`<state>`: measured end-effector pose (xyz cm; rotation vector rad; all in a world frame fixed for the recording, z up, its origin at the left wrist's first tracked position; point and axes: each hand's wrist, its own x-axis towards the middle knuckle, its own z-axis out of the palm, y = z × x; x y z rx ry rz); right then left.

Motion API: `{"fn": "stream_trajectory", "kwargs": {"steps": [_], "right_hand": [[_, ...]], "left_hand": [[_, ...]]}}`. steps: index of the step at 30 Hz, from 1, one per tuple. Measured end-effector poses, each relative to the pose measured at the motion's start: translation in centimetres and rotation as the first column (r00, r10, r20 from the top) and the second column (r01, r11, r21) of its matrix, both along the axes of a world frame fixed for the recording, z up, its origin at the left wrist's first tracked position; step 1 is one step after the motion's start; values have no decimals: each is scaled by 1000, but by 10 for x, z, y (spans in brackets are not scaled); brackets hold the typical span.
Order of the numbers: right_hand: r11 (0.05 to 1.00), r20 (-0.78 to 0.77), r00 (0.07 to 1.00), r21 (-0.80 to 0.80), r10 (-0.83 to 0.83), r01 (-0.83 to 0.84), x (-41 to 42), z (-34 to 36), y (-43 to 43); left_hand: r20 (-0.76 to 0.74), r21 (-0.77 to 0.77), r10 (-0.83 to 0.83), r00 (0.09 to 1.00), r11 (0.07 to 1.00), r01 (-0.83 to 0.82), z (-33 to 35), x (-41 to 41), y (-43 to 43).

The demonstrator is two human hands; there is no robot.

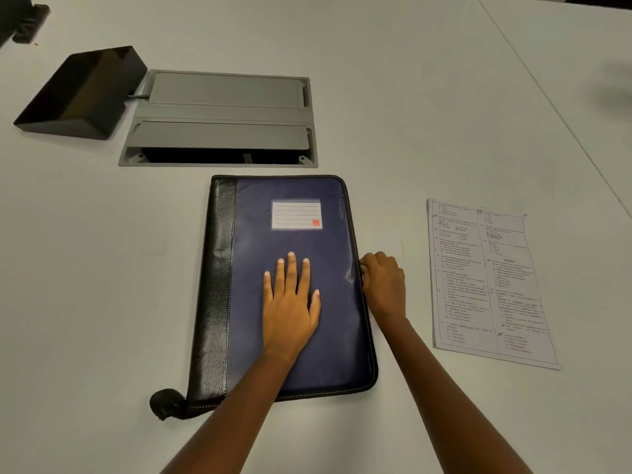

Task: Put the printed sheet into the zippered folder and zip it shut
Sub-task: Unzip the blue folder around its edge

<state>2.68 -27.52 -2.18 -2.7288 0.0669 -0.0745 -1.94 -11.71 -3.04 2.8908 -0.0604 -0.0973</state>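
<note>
A dark blue zippered folder (307,241) with a black leather spine and a white label lies closed on the white table, in the middle of the view. My left hand (290,302) rests flat on its cover, fingers spread. At the folder's right edge, about halfway along, my right hand (383,285) is curled with its fingertips pinched at the zipper line; the zipper pull itself is hidden by the fingers. The printed sheet (489,282) lies flat on the table to the right of the folder, apart from both hands.
A grey recessed cable box (222,118) with flaps is set into the table behind the folder. A black wedge-shaped object (82,94) sits at the back left. A black strap end (167,403) sticks out at the folder's near left corner.
</note>
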Motion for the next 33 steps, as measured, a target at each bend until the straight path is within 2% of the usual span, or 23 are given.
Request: {"fn": "stream_trajectory", "kwargs": {"steps": [6,11,26,33], "right_hand": [[999,28,999,-37,34,-33,-3,0,-2],[997,65,996,-53,56,-53,-27,1,-6],[997,80,995,-38,-65,68,-98,-1,-4],[969,39,974,117,-223,217,-119,-7,3]], "left_hand": [[53,32,10,999,999,-12,-1,0,-1],[24,-3,7,1000,1000,-7,-4,1,0],[-17,4,-3,1000,1000,3,-7,2,1],[-82,31,-39,996,999,42,-2,-17,3]]}}
